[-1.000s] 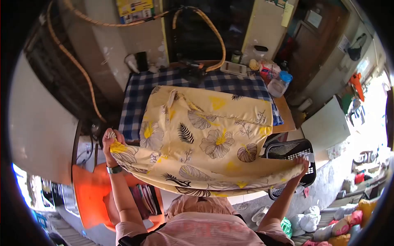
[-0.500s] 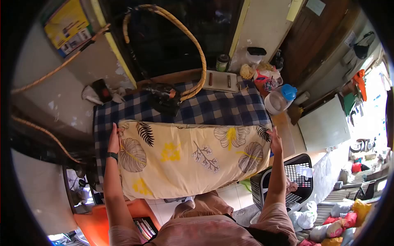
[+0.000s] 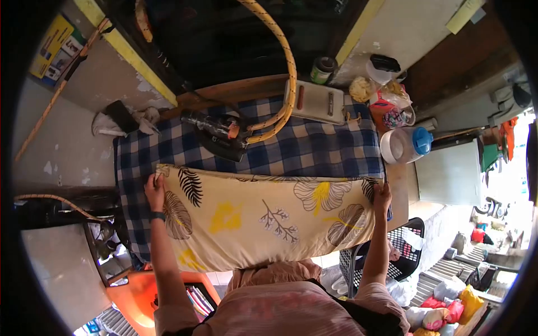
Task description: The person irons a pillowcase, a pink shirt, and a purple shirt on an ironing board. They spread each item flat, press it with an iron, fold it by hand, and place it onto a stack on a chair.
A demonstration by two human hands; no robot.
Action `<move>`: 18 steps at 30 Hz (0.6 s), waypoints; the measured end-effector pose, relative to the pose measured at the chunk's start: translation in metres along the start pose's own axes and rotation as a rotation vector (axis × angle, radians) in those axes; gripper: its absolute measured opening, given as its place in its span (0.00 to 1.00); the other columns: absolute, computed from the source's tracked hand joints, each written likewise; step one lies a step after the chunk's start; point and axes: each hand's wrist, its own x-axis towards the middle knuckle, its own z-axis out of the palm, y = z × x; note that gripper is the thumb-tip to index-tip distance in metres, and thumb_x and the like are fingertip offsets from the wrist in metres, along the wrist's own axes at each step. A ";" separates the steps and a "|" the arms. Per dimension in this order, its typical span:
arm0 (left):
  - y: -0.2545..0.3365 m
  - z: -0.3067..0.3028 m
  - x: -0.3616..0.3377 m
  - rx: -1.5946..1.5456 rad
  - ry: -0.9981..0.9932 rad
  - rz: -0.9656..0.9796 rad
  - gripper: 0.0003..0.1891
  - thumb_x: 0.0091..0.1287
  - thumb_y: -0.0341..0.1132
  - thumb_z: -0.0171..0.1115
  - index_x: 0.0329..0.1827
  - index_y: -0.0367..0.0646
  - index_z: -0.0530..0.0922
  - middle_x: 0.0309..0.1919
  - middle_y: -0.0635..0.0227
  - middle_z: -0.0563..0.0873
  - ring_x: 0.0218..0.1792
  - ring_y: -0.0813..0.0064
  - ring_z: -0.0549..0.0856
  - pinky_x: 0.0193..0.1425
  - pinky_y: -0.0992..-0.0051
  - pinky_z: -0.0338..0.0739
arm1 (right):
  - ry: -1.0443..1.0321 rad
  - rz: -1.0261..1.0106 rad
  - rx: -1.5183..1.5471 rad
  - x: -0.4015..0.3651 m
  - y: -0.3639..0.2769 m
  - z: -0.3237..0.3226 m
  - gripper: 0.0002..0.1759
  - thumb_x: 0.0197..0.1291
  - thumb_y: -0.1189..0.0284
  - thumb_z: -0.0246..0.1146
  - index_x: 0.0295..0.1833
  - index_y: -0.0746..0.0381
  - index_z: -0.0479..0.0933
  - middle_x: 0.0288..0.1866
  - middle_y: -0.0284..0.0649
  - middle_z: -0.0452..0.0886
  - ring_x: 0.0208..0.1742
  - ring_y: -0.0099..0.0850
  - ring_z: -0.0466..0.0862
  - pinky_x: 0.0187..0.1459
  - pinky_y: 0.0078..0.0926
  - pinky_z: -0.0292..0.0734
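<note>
A cream cloth with printed leaves and yellow flowers (image 3: 246, 229) stretches between my two hands, its upper edge over a blue checked cover (image 3: 330, 148). My left hand (image 3: 155, 191) has its fingers closed on the upper left corner. At the upper right corner, my right hand (image 3: 382, 197) pinches the edge in the same way. The lower part of the cloth hangs towards my body. Beyond it, on the checked cover, rests a dark clothes iron (image 3: 218, 137) with a yellow hose attached.
Behind the iron lies a flat pale case (image 3: 316, 102), with a can (image 3: 323, 70) near it. A clear container with a blue lid (image 3: 406, 144) stands at the right. Below are a black laundry basket (image 3: 412, 246) and an orange chair (image 3: 131, 294) holding books.
My fingers, straighter before, are now curled round both corners of the cloth. The view has shifted, and the iron appears nearer the cloth's upper edge.
</note>
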 end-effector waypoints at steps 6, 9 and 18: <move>-0.008 0.000 -0.001 0.188 0.194 0.171 0.28 0.67 0.55 0.61 0.50 0.35 0.74 0.42 0.53 0.82 0.39 0.52 0.79 0.45 0.59 0.72 | 0.222 -0.268 -0.287 -0.006 0.014 0.017 0.20 0.62 0.60 0.61 0.44 0.70 0.74 0.38 0.55 0.79 0.42 0.53 0.79 0.44 0.44 0.72; -0.012 -0.012 0.001 -0.047 -0.045 0.006 0.30 0.67 0.55 0.60 0.52 0.30 0.72 0.45 0.50 0.82 0.45 0.54 0.80 0.50 0.66 0.73 | 0.043 -0.149 -0.252 -0.004 0.012 0.002 0.25 0.63 0.56 0.61 0.47 0.70 0.74 0.39 0.55 0.80 0.42 0.50 0.79 0.45 0.43 0.73; 0.094 -0.240 -0.039 -0.637 0.305 0.127 0.15 0.75 0.42 0.51 0.48 0.37 0.73 0.43 0.67 0.80 0.45 0.79 0.75 0.54 0.77 0.69 | 0.140 -0.238 0.475 -0.055 -0.114 -0.202 0.31 0.70 0.54 0.55 0.66 0.67 0.68 0.62 0.43 0.75 0.61 0.31 0.73 0.62 0.27 0.67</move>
